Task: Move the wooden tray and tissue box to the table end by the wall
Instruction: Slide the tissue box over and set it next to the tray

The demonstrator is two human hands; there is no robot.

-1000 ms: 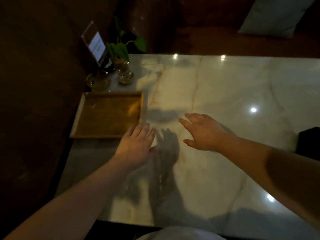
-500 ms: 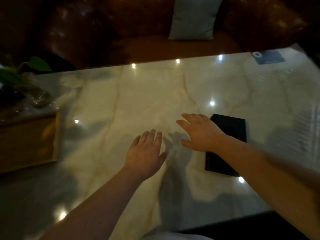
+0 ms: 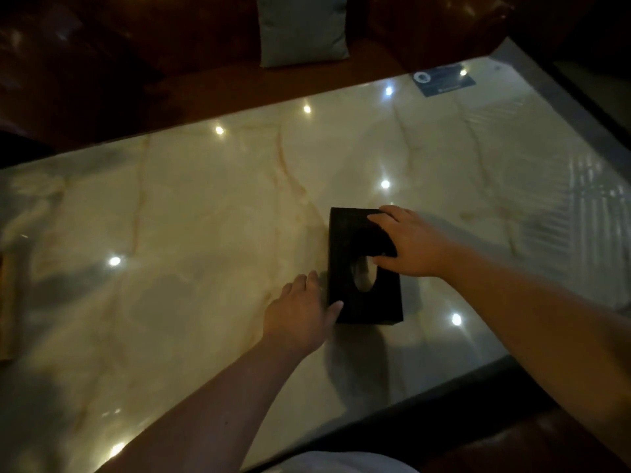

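A black tissue box (image 3: 351, 254) with an oval slot and a tissue showing lies on the marble table (image 3: 191, 213), right of centre. My right hand (image 3: 409, 242) rests on the box's top and right side, fingers curled over its far edge and thumb by the slot. At the box's near-left corner is my left hand (image 3: 302, 314), thumb touching the box, fingers spread on the table beside it. Only a sliver of the wooden tray (image 3: 8, 302) shows at the far left edge of the view.
A blue card (image 3: 444, 78) lies at the table's far right corner. Behind the table runs a dark leather bench with a pale cushion (image 3: 304, 29). The table's right edge (image 3: 560, 104) and near edge are close to the box.
The view has swung right, away from the tray and plants. Both hands went from hovering flat over the table to the tissue box, the right one landing on its top, the left at its corner.
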